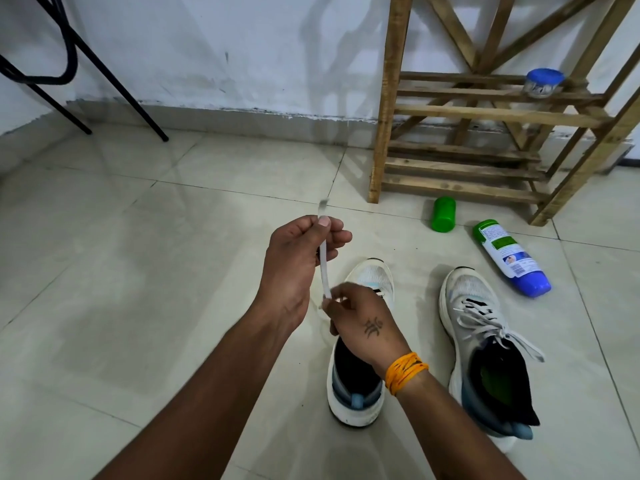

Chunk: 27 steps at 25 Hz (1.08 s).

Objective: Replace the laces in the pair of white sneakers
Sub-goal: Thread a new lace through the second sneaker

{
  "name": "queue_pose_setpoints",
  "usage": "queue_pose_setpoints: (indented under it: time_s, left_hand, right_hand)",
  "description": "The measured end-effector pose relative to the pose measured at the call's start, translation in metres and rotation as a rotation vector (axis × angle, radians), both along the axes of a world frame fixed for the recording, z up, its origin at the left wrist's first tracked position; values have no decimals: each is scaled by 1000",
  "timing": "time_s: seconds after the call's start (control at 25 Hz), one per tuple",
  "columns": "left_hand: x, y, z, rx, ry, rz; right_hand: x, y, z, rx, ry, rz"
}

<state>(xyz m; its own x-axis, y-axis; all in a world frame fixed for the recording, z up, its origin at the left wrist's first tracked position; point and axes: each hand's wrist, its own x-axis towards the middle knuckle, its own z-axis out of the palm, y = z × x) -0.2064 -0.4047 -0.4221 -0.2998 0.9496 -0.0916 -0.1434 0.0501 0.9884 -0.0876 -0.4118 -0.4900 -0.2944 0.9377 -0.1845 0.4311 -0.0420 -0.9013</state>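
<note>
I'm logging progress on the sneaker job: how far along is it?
Early. Both hands, left hand and right hand, pinch a white lace stretched above the left sneaker, whose eyelets are mostly hidden. The right sneaker is laced with its lace loose and untied, so it looks not yet done.

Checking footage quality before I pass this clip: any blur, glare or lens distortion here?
Head view: the tip of the lace above the left hand is smeared by motion; the shoes are sharp. Soft glare sits on the floor tiles at centre left. The wide lens splays the wooden rack and bends the frame edges.
</note>
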Motion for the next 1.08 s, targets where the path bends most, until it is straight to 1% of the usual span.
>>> queue_pose_setpoints:
  time_s: [0.08, 0.12, 0.16, 0.32, 0.52, 0.6, 0.68, 0.72, 0.76, 0.84, 0.88, 0.92, 0.96, 1.04, 1.08]
  left_hand:
    - [3, -2, -4, -25, 4, 7]
    - [2, -2, -4, -30, 2, 12]
    - [1, -1, -4, -26, 3, 13]
    - [-8, 1, -3, 2, 13, 2]
    - [-13, 0, -13, -45, 35, -6]
    - [-14, 2, -15, -56, 65, -19]
    - [-13, 2, -19, -81, 104, -13]
    - [-12, 1, -22, -102, 124, -12]
    - [-10, 0, -27, -126, 152, -26]
    - [-2, -3, -41, -165, 231, -103]
    - [4, -5, -49, -171, 288, -152]
    - [11, -6, -58, -161, 382, -190]
    - [18, -7, -67, -137, 513, -210]
    - [33, -8, -84, -77, 777, -205]
    - [39, -10, -92, -49, 867, -202]
  right_hand:
    - [-8, -3, 14, -37, 254, -51]
    - [-11, -4, 17, -66, 348, -76]
    - [-14, -5, 17, -88, 379, -96]
    - [-13, -14, 1, -192, 288, -90]
    - [-14, -19, -7, -264, 268, -32]
    - [-11, -19, -6, -244, 281, -55]
    - [1, -19, -10, -133, 287, -173]
    - [10, -19, -15, -28, 247, -276]
    - [19, -21, -19, 96, 167, -392]
    - [35, -27, -27, 309, -93, -551]
    - [40, -28, -31, 349, -227, -561]
    - [44, -28, -36, 333, -327, -531]
    - [45, -26, -41, 281, -390, -485]
    - [45, -20, -55, 219, -407, -427]
    - [45, -17, -62, 238, -394, -420]
